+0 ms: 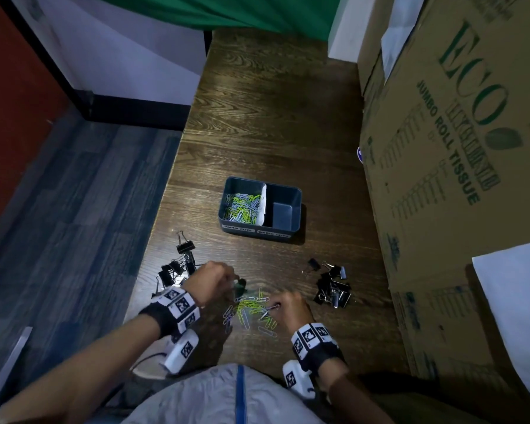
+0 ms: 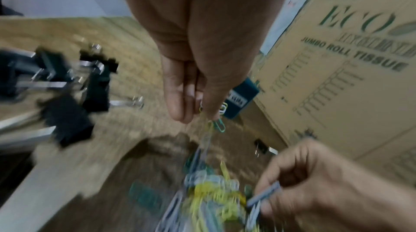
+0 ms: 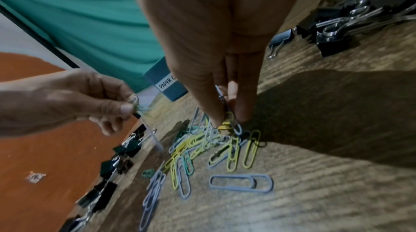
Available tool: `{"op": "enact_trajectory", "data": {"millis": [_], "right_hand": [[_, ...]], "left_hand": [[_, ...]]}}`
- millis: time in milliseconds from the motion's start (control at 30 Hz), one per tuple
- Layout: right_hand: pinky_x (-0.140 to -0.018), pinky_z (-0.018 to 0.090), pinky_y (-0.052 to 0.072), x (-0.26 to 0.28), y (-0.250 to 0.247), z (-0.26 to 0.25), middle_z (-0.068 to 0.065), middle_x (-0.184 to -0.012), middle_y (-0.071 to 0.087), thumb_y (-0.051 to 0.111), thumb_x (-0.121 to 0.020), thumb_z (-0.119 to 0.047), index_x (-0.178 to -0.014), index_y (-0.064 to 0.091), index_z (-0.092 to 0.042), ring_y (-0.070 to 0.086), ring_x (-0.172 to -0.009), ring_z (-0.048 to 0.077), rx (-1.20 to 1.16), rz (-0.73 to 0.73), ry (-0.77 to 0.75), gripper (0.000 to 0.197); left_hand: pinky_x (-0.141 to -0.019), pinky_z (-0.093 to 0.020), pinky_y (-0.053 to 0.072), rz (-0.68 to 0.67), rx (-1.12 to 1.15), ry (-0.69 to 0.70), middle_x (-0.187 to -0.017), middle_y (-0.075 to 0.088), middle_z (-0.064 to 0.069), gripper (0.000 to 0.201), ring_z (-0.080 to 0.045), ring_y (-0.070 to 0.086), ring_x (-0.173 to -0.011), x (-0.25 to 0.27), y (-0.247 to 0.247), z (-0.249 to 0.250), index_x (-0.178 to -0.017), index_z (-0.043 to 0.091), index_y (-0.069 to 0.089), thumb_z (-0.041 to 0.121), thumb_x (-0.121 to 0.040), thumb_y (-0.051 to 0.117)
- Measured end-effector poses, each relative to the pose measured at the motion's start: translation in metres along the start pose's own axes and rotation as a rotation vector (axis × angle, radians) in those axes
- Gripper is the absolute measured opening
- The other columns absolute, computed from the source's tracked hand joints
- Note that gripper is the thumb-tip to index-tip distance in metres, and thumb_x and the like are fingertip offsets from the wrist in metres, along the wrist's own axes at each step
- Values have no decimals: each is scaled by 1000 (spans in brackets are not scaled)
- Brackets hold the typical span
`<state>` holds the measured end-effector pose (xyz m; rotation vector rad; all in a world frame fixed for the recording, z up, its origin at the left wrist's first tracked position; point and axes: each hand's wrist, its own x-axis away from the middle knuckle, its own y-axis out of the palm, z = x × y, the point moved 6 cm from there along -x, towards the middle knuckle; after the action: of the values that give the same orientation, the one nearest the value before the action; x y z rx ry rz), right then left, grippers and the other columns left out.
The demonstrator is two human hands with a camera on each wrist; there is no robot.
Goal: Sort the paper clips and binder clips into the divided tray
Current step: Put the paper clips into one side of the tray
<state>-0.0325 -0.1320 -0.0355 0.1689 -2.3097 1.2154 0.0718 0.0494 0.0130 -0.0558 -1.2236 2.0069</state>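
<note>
A dark divided tray point(image 1: 293, 193) stands mid-table; its left compartment holds several green and grey paper clips point(image 1: 242, 206), its right one shows only bare floor. Loose paper clips point(image 1: 253, 310) lie in a small heap near the front edge. My left hand point(image 1: 214, 278) pinches a few paper clips point(image 2: 219, 111) just above the heap's left side. My right hand point(image 1: 288, 307) pinches paper clips point(image 3: 227, 118) at the heap's right side, fingertips down on the pile. Black binder clips lie in two groups, left point(image 1: 178, 264) and right point(image 1: 332, 286).
A large cardboard box point(image 1: 441, 148) printed with green lettering walls off the right side of the wooden table point(image 1: 273, 117). The table's left edge drops to a blue-grey floor point(image 1: 74, 194). A green cloth point(image 1: 242, 10) hangs at the far end.
</note>
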Motion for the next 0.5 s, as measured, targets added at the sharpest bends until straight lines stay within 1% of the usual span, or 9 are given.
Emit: {"op": "enact_trajectory", "data": {"millis": [67,133,200,267,333,367,400,433,500], "right_hand": [[-85,22,53,1,-3,3,-3,-100,75,77,-83,-17,-90,80,-28,68,-90,14,-26,-5,19,13],[-90,27,53,2,-10,2,-1,-104,68,78,-81,-23,-90,79,-31,63,-95,15,-27,19,53,11],[-88,26,52,2,-22,-6,1,-104,69,78,-81,-25,-91,79,-30,62,-96,15,-24,51,35,11],[-80,22,49,-1,-37,-17,0,-98,75,77,-83,-20,-93,80,-25,62,-87,10,-42,55,-8,11],[-75,24,51,-5,-54,-34,-2,-90,76,77,-83,-17,-91,80,-22,60,-73,3,-57,59,-46,10],[-75,28,56,-8,-62,-44,-3,-85,76,79,-82,-17,-89,80,-21,62,-70,3,-63,62,-68,9],[-74,32,59,-10,-70,-54,-3,-81,76,80,-81,-16,-87,79,-20,65,-69,5,-72,72,-105,8],[-73,34,60,-12,-79,-65,-4,-78,75,81,-81,-15,-86,79,-19,66,-69,6,-86,85,-143,6],[-74,31,59,-17,-99,-86,-2,-79,74,78,-83,-11,-85,79,-15,66,-72,8,-89,125,-209,4]], "left_hand": [[-63,-10,39,16,6,58,-79,62,10,10,-6,58,-71,-9,-28,5,-79,20,66,12,-84,70],[-61,-11,42,61,1,102,-79,63,9,10,-2,58,-70,-19,-61,13,-81,21,67,12,-85,70],[-58,-10,45,130,3,116,-78,65,9,8,2,59,-70,-32,-96,21,-83,21,67,14,-87,69],[-61,-13,48,214,19,127,-76,67,9,8,-1,62,-68,-47,-127,28,-83,22,68,15,-86,69],[-67,-26,56,269,39,101,-77,69,5,6,-7,65,-69,-64,-148,30,-84,20,69,14,-85,70],[-70,-30,58,283,55,66,-78,70,3,4,-9,66,-71,-72,-153,29,-85,18,70,15,-85,71],[-73,-32,58,290,78,22,-79,70,1,4,-11,66,-73,-79,-156,29,-88,16,70,17,-84,72],[-76,-32,57,293,110,-21,-81,70,0,12,-12,66,-75,-84,-155,27,-92,15,70,20,-82,75],[-79,-28,54,323,159,-62,-86,71,-3,25,-13,65,-77,-88,-149,24,-101,12,69,22,-79,77]]}}
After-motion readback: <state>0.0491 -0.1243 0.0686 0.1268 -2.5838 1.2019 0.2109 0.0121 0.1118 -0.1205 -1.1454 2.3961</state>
